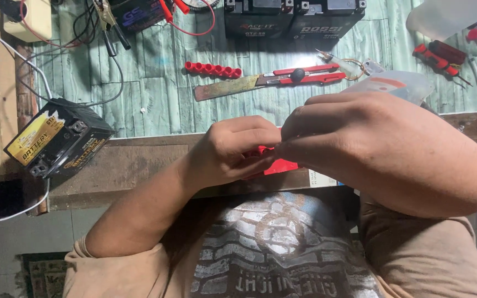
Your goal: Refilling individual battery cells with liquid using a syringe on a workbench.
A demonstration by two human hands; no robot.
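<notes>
Hiding red part (pixel 282 165) btwn hands

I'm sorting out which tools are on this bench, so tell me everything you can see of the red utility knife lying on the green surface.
The utility knife lies flat on the green wood-patterned surface, roughly level across the picture. Its red handle, plastic by the look, points right and carries a round black knob at its middle. A long, dull, stained metal blade is pushed far out to the left. Nothing grips it; both hands are nearer the camera. A strip of red caps lies just above the blade, apart from it.
</notes>
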